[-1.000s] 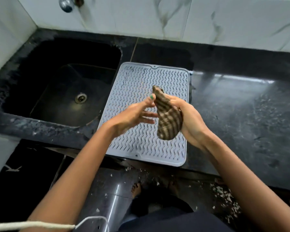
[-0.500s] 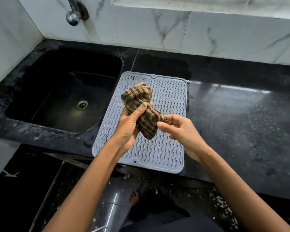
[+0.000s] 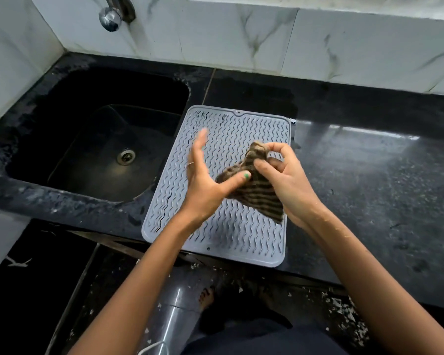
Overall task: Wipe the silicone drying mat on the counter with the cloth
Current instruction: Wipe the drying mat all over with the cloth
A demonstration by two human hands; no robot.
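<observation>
A grey silicone drying mat with wavy ridges lies on the black counter, just right of the sink. Above the mat's middle hangs a brown striped cloth, crumpled and off the mat's surface. My right hand pinches the cloth's top end with its fingers and holds it. My left hand is beside it on the left, its fingers spread upward and blurred, only the thumb pressing against the cloth's left edge.
A black sink with a metal drain sits to the left, a tap on the marble wall above it. The counter's front edge runs under the mat's near end. My feet and a grey pipe show on the floor below.
The cloth has passed from my left hand's grasp into my right hand's. My left fingers have opened and lifted, and the cloth has shifted to the right over the mat.
</observation>
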